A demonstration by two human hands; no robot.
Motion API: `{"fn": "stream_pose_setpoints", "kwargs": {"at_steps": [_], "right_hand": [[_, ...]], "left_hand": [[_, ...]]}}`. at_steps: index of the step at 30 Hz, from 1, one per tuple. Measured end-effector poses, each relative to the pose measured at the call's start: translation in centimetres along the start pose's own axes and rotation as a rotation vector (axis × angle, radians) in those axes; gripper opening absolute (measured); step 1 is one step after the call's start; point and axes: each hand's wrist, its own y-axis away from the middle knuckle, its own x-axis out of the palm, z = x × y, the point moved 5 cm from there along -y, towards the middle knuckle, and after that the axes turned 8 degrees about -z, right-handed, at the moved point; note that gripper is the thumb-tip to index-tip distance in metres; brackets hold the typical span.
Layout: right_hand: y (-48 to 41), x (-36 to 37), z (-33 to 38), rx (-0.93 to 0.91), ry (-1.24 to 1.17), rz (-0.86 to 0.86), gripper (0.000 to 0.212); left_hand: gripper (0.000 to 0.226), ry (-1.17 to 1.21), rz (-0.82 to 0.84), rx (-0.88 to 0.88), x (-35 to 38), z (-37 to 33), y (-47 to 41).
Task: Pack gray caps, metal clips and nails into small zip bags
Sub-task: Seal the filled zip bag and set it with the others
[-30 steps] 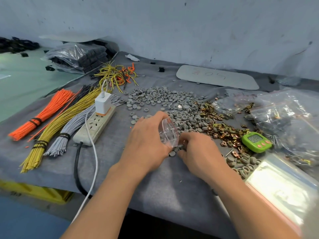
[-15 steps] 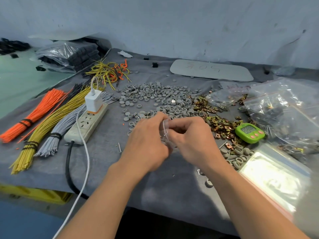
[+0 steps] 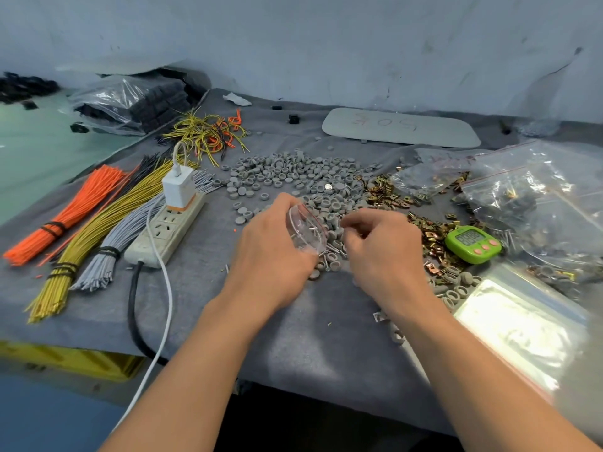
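1. Work surface: a gray cloth (image 3: 310, 347) covers the table.

2. Left hand (image 3: 274, 252): grips a small zip bag (image 3: 306, 231), clear with a red line at the mouth. The bag is held above the near edge of the cap pile, mouth facing right. Thin metal pieces, apparently nails, show through the plastic.

3. Right hand (image 3: 385, 252): positioned just right of the bag mouth, fingers (image 3: 355, 230) curled inward. Whether they pinch a part cannot be determined.

4. Task parts:
- Gray caps (image 3: 293, 177): loose pile at centre, extending from far of the hands to directly beneath them.
- Metal clips (image 3: 385, 194): brass-coloured scatter touching the right edge of the cap pile and continuing nearer, toward the timer.
- Nails (image 3: 332, 249): a few lie among the caps below the bag.

5. Other items:
- Green timer (image 3: 473, 243): right of the right hand, beside the clips.
- Large zip bags (image 3: 538, 203): far right, holding parts.
- Stack of empty zip bags (image 3: 515, 327): near right.
- Power strip (image 3: 166, 230): left of the hands, with a white charger (image 3: 178, 187) plugged in.
- Orange wire bundle (image 3: 71, 210), yellow wire bundle (image 3: 98, 230) and gray wire bundle (image 3: 124, 236): left of the strip, side by side.
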Motion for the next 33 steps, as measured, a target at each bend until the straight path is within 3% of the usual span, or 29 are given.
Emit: {"fn": "stream_pose_setpoints", "kwargs": {"at_steps": [5, 8, 13, 15, 18, 21, 24, 29, 33], "right_hand": [[1.7, 2.7, 0.2, -0.153, 0.506, 0.382, 0.037], [1.5, 2.5, 0.4, -0.158, 0.540, 0.379, 0.042], [1.6, 2.1, 0.4, -0.158, 0.548, 0.315, 0.021], [1.4, 1.6, 0.5, -0.178, 0.478, 0.224, 0.017], [0.9, 0.0, 1.2, -0.151, 0.060, 0.053, 0.015], [1.1, -0.3, 1.9, -0.098, -0.287, 0.090, 0.019], [1.5, 0.8, 2.0, -0.070, -0.340, 0.191, 0.030], [1.0, 2.0, 1.9, -0.036, -0.424, 0.285, 0.026], [0.3, 1.0, 0.9, 0.050, -0.471, 0.122, 0.026]], "left_hand": [[0.037, -0.026, 0.018, 0.000, 0.1, -0.1, 0.1], [0.035, -0.034, 0.015, -0.003, 0.2, -0.2, 0.1], [0.034, -0.056, 0.022, -0.009, 0.3, -0.1, -0.1], [0.035, -0.048, 0.017, -0.015, 0.3, 0.0, -0.1], [0.038, -0.106, 0.028, 0.010, 0.3, 0.1, -0.1], [0.035, -0.151, 0.097, 0.055, 1.0, -0.2, 0.4], [0.034, -0.103, 0.134, 0.110, 1.4, -1.0, 0.9], [0.035, 0.009, 0.120, 0.105, 1.0, -1.5, 0.8], [0.040, -0.016, 0.056, 0.013, 0.1, -0.7, 0.2]]}}
